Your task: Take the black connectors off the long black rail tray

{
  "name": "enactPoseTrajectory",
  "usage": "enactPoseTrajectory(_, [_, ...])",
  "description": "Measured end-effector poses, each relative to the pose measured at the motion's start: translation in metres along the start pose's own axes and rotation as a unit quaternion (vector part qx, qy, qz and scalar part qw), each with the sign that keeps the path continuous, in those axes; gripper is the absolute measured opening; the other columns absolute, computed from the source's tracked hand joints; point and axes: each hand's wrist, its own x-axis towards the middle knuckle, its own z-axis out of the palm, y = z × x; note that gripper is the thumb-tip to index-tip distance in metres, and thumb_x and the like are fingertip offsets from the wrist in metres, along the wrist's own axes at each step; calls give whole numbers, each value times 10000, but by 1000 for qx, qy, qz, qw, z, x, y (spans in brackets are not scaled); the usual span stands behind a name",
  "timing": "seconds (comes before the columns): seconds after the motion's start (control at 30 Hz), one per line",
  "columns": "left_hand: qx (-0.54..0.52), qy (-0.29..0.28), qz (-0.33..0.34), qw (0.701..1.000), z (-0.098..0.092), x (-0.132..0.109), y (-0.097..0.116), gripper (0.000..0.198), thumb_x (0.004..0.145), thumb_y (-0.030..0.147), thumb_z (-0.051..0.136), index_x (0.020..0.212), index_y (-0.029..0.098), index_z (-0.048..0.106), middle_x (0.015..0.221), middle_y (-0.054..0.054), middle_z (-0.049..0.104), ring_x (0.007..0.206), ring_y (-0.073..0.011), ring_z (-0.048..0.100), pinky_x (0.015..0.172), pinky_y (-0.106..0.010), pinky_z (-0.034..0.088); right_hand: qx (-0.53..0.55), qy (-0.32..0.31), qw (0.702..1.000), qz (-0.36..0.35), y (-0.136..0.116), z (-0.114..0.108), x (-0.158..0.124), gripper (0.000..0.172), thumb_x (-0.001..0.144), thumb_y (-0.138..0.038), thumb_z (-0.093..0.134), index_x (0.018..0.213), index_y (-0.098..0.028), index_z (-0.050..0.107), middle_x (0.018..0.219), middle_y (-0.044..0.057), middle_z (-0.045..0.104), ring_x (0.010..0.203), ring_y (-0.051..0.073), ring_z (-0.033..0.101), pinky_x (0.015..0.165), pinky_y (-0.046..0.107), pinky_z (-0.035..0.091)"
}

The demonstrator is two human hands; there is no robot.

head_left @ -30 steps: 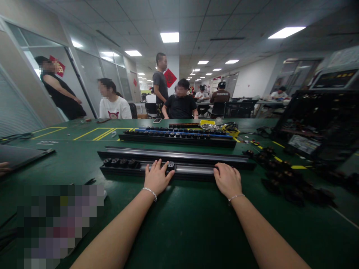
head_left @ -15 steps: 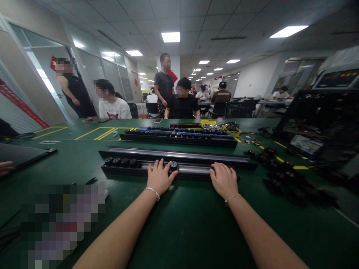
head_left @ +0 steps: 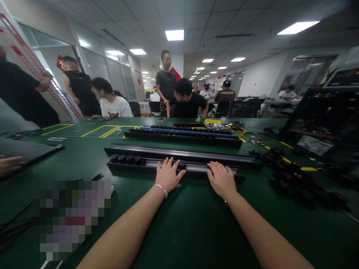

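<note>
A long black rail (head_left: 196, 167) with a shiny grey channel lies crosswise on the green table. Several black round-faced modules, like power sockets (head_left: 126, 160), sit at its left end. One separate socket module (head_left: 182, 164) stands mid-channel. My left hand (head_left: 168, 175) rests on the rail with fingers spread, its index finger and thumb beside that module. Farther right, my right hand (head_left: 223, 179) lies over the rail, fingers extended and holding nothing visible. Just behind lies a second long black rail (head_left: 185, 153), its channel bare.
Farther back, another rail (head_left: 182, 137) is filled with modules. A heap of dark modules (head_left: 303, 179) lies at right, near a dark open frame (head_left: 316, 119). At left are a grey panel (head_left: 30, 151), another person's hand (head_left: 11, 164) and a blurred-out packet (head_left: 75, 216). People sit opposite.
The view has turned slightly left. My right hand has moved left along the rail, closer to the separate module. A standing person has appeared at the left edge; the seated person opposite leans over.
</note>
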Motion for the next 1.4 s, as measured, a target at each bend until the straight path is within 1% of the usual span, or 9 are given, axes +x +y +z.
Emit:
enactPoseTrajectory(0.2, [3,-1,-4,1000,0,0,7,629,822,650,257,1322,310,430,1414,-91,398,1326,-326,267,1039,-558,188,20,-46,997,56,-19,-3,8,504,879,-487,286,1270,-232,476,1317,81,504,1252,290,362,984,582,213])
enactPoseTrajectory(0.33, [4,-6,-4,1000,-1,0,11,640,810,663,277,1331,319,415,1418,-102,387,1325,-361,249,1022,-604,167,32,-72,995,59,-34,-1,11,544,862,-529,299,1297,-243,454,1348,74,471,1287,316,308,995,601,178])
enactPoseTrajectory(0.47, [19,-21,-11,1000,-2,0,13,644,794,676,310,1338,342,397,1423,-97,378,1328,-358,241,1025,-608,149,50,-70,995,57,-49,5,11,534,851,-533,328,1295,-265,459,1364,54,455,1308,294,285,1025,563,154])
enactPoseTrajectory(0.57, [33,-26,-15,999,-3,1,14,648,781,690,323,1336,362,389,1428,-95,369,1327,-360,242,1017,-620,145,60,-62,994,74,-59,7,12,514,839,-527,368,1278,-284,481,1370,44,449,1319,277,270,1044,519,141])
enactPoseTrajectory(0.73, [44,-27,-12,999,-2,1,13,625,780,685,327,1330,394,383,1427,-88,370,1326,-365,243,1004,-636,149,112,-68,986,107,-80,9,19,456,824,-533,401,1213,-335,532,1313,0,509,1302,284,295,1037,525,134])
enactPoseTrajectory(0.83, [49,-33,-7,998,-1,1,12,592,795,638,357,1340,404,361,1427,-82,369,1328,-361,241,1001,-637,157,135,-48,983,118,-90,11,21,412,813,-501,443,1169,-333,562,1279,-11,539,1293,277,307,1038,500,138])
enactPoseTrajectory(1.0, [52,-39,-7,998,-1,1,11,583,792,593,407,1342,406,355,1433,-84,358,1331,-365,228,1001,-637,154,139,-23,982,123,-92,16,20,361,819,-431,464,1143,-319,578,1239,-9,572,1264,245,346,1038,466,144])
enactPoseTrajectory(1.27, [49,-39,-5,998,-1,1,12,577,793,581,412,1343,421,345,1434,-66,361,1329,-365,235,996,-650,153,122,-11,985,119,-94,21,20,346,830,-400,462,1142,-301,575,1201,18,600,1245,242,373,1040,516,75])
enactPoseTrajectory(1.4, [45,-30,-7,999,-1,1,13,565,804,587,386,1342,421,347,1428,-73,369,1328,-366,238,998,-651,144,127,-7,985,120,-94,20,19,343,837,-362,445,1145,-275,568,1173,36,615,1227,228,398,1044,510,74])
